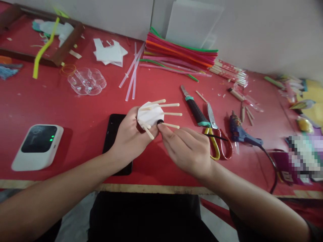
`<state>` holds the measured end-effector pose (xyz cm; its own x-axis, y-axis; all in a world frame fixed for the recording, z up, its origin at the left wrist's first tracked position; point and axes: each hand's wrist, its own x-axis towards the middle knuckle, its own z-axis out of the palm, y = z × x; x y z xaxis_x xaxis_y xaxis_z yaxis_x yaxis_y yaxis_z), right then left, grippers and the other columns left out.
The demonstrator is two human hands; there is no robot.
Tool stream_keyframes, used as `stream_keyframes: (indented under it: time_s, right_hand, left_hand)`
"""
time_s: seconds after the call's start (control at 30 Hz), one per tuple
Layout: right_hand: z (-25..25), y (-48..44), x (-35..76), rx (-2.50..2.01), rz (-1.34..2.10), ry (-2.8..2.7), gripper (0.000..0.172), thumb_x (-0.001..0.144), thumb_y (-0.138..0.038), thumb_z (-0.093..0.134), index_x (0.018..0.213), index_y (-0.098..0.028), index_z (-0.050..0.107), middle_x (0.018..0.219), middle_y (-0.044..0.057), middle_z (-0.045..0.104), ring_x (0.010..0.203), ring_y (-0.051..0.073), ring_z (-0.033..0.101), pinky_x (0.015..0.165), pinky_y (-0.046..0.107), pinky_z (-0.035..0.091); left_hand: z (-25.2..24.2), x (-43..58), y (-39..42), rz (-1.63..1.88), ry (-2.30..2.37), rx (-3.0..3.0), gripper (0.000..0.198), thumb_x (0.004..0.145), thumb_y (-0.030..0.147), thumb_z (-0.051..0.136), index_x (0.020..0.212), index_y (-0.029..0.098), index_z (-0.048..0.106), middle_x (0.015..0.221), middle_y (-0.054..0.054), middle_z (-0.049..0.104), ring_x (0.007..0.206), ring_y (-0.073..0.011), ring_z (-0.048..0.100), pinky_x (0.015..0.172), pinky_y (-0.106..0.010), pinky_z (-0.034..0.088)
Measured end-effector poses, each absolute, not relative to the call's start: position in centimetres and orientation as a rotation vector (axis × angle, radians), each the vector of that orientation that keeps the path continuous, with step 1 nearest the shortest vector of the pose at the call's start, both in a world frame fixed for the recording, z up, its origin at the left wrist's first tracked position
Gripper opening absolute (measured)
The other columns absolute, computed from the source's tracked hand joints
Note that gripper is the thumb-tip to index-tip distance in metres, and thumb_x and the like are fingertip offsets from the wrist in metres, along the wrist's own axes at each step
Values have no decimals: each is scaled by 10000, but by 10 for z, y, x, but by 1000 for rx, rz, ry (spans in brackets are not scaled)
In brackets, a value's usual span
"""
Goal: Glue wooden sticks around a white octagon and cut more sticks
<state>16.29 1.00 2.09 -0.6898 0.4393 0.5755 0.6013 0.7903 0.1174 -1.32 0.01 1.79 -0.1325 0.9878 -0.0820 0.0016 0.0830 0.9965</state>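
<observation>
With the left hand (130, 136) gripping a white, many-sided piece (147, 116) above the surface (83, 134), pale sticks (171, 105) jutting mostly toward two to five o'clock, the right hand (189, 148) pinches a black bit (160, 121) at its four-o'clock edge, apparently positioning it, the next move calling for steady alignment.

Middle of flat black device (112, 129) hidden behind left hand (133, 134)
</observation>
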Motion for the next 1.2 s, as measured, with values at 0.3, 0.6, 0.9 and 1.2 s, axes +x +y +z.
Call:
stream_keyframes:
  time_s: [0.3,0.6,0.9,1.2]
  right_hand:
    - [36,34,185,-486,-262,-2566,168,952,-121,612,1063,-162,731,614,-42,586,580,107,512,528,267,387]
    - [50,47,191,-413,-275,-2658,190,983,-152,569,973,-234,740,601,-43,534,580,111,462,528,266,379]
    - [44,32,188,-525,-207,-2566,158,907,-70,624,1021,-124,719,701,10,635,625,135,557,553,281,458]
    - [40,19,180,-653,-248,-2543,123,893,-75,667,982,-102,748,663,10,578,624,144,463,533,300,429]
  left_hand:
    - [13,-9,1,1181,1094,763,247,707,151,726,948,180,675,931,-26,719,839,-172,691,768,-309,580]
    - [11,-10,4,1032,972,624,95,734,127,708,816,174,716,903,-31,775,847,-187,742,787,-312,628]
    - [10,-13,4,989,960,519,104,772,169,755,872,164,726,928,-33,793,867,-170,759,857,-287,609]
    - [13,-13,3,962,989,438,186,715,212,834,852,145,729,883,-46,790,812,-168,749,794,-287,604]
